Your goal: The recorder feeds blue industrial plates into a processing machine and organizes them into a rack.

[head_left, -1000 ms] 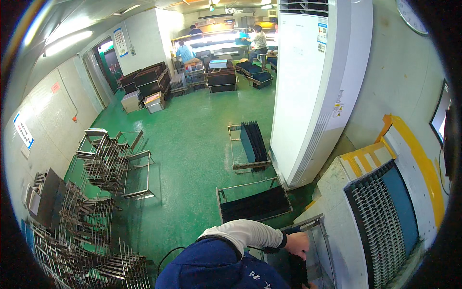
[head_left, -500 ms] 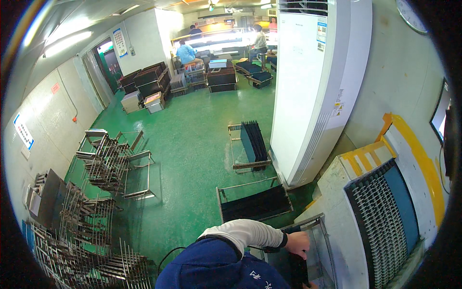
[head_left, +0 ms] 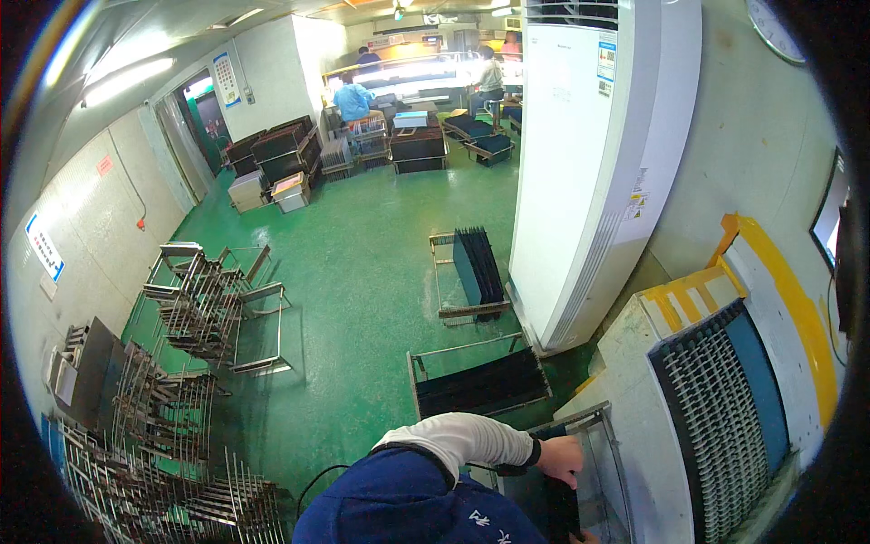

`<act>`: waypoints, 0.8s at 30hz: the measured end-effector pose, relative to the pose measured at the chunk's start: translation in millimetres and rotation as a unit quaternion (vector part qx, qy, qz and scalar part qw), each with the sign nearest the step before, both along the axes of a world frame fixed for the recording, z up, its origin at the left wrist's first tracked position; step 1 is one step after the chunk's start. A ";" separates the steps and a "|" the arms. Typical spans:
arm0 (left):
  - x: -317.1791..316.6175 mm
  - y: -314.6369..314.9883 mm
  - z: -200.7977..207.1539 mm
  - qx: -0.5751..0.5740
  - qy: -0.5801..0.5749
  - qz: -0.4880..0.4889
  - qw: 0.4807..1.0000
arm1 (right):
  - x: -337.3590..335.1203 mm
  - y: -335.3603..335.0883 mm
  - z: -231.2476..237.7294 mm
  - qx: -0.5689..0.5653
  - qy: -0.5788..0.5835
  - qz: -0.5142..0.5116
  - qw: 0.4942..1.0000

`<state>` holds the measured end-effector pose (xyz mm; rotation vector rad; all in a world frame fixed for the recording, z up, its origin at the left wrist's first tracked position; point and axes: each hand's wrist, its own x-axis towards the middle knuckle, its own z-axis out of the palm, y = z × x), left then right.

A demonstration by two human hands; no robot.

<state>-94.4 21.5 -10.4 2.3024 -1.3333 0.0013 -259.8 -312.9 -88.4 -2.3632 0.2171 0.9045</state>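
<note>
My left hand (head_left: 561,460), in a white sleeve with a dark cuff, is closed at the top edge of a dark panel (head_left: 560,510). The panel stands on edge inside a metal rack (head_left: 619,476). Only a sliver of my right hand (head_left: 585,538) shows at the lower edge, beside the panel's lower end; its fingers are hidden. To the right of the rack, a machine bed with rows of grey rollers (head_left: 720,426) slopes down.
Another metal rack (head_left: 480,381) with dark panels lies just ahead, and a further panel rack (head_left: 476,272) beyond it. A tall white air conditioner (head_left: 571,181) stands ahead right. Empty wire racks (head_left: 195,308) pile up at left. People sit working at the far bright bench (head_left: 417,74).
</note>
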 end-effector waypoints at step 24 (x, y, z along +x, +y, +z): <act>2.3 -0.2 2.8 0.042 0.032 -0.004 0.999 | -5.8 32.9 58.2 0.022 -0.015 -0.088 0.996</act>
